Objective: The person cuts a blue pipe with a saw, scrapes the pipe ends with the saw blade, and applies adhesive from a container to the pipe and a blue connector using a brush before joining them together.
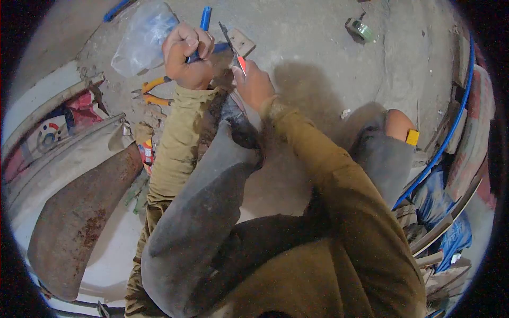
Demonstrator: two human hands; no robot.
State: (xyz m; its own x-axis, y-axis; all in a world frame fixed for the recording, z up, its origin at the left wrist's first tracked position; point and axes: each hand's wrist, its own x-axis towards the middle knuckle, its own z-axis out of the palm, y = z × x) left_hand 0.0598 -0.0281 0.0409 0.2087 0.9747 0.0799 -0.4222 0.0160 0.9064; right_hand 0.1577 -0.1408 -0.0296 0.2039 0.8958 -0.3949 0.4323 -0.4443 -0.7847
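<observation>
My left hand [190, 55] is closed in a fist around a blue pipe [205, 19], whose upper end sticks up past the fingers. Another blue length [220, 48] lies just right of the fist, toward a small beige block [241, 42] on the floor. In my right hand [254, 85] is a slim tool with a dark, narrow blade [228, 36] and a red handle [242, 62]; the blade points up and away, beside the blue length. Orange-handled pliers [155, 91] lie by my left wrist. A clear plastic bag [139, 45] rests left of that hand.
A green tape roll [360, 29] lies on the concrete floor [318, 32]. Along the right runs a blue hose [462, 114] beside boards and a blue sack [456, 236]. A rusty metal sheet [79, 222] stands at left. A yellow piece [412, 138] shows at my right knee.
</observation>
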